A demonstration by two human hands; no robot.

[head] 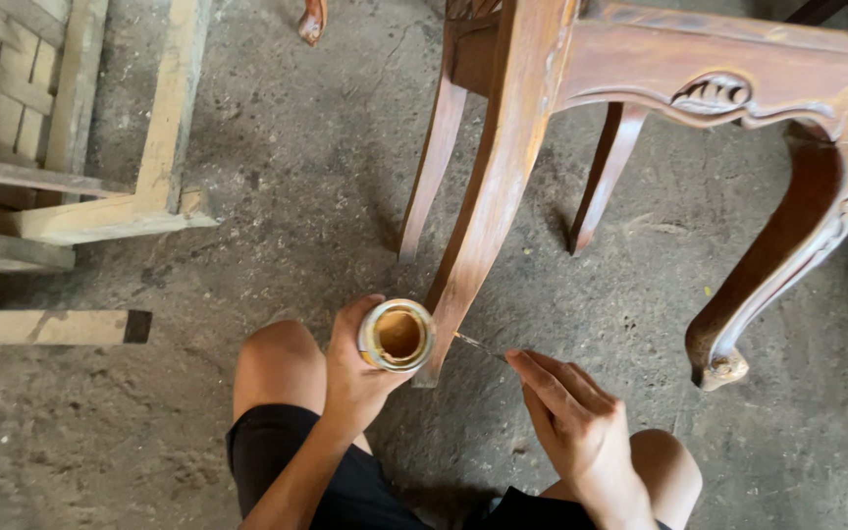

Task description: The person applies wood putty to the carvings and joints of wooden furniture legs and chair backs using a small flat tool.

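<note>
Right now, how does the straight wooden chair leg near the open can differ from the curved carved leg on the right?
The straight reddish-brown leg is slim, plain and tapered; the curved carved leg is thick and bowed. The straight one ends beside the round open can in the left hand; the curved one stands apart. Both are brown wood.

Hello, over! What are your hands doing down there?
Left hand holding small open tin. Right hand pinching thin brush, tip near chair leg. Nothing blocking.
</note>
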